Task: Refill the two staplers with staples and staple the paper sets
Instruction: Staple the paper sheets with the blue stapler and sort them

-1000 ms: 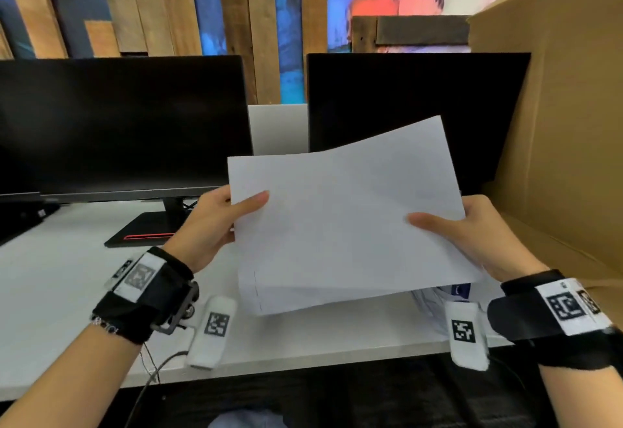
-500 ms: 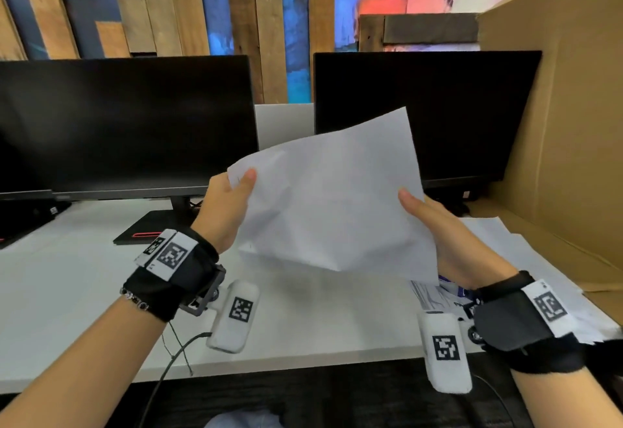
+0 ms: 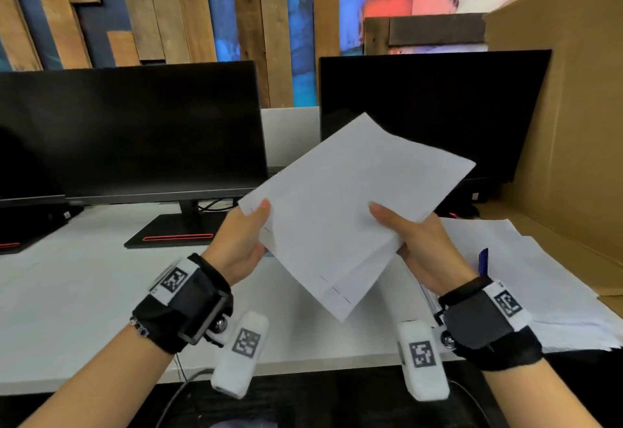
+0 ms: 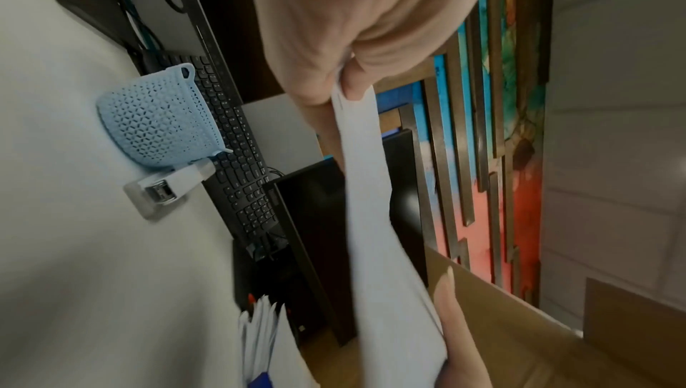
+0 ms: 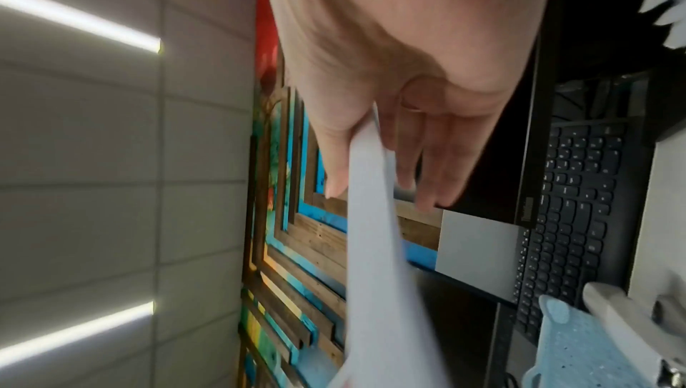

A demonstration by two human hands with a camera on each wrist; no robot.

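Both hands grasp one paper set point(image 3: 350, 212) and hold it in the air above the desk point(image 3: 67, 293), tilted so a corner points down toward the person. Left hand point(image 3: 242, 245) pinches the sheets at their left edge, thumb on top and fingers underneath; right hand point(image 3: 418, 245) clamps the lower right edge the same way, thumb flat on the top sheet. Holding from two sides likely serves to square the loose sheets before stapling, though the sheet edges near the low corner are not yet flush.

Going down in size: two dark, glossy monitors point(image 3: 135, 131) stand at the back of the matte white desk, with a plain brown cardboard panel point(image 3: 573, 124) on the right. More white sheets point(image 3: 526, 279) lie fanned on the desk at the right, probably other sets waiting their turn. A black keyboard point(image 4: 237, 142) sits under the screens. Against it rests a pale blue perforated basket point(image 4: 155, 121), rounded and mesh-like. Just beside the basket lies a small stapler point(image 4: 167, 189), white and clear plastic with metal showing inside, apart from either hand. I cannot tell whether it is loaded, and the second stapler cannot be clearly made out.
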